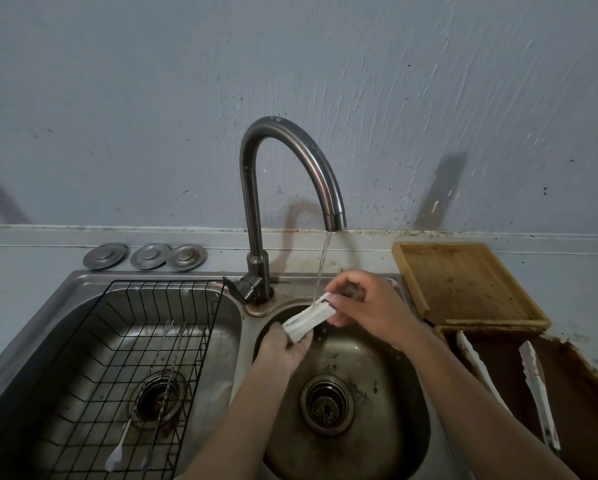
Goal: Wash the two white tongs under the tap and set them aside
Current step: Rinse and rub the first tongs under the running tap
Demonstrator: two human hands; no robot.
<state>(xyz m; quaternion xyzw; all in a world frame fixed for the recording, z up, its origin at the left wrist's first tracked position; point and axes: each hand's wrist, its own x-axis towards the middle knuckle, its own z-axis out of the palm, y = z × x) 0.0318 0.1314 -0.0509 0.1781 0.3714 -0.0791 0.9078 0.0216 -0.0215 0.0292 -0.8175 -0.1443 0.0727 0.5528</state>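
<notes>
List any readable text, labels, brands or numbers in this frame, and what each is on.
None readable.
Tap: plain metal, no marking visible.
White tongs held by left hand and right hand under the water: no print visible.
Wooden tray: stains only, no lettering.
Three metal sink plugs: no legible stamp.
Wall: specks and brush marks, no signs.

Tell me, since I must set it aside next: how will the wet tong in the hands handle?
The tong is under running water, so probably slippery. It looks like thin white plastic, likely light and somewhat springy. The left hand and right hand each grip an end, which suggests it wants a firm hold.
</notes>
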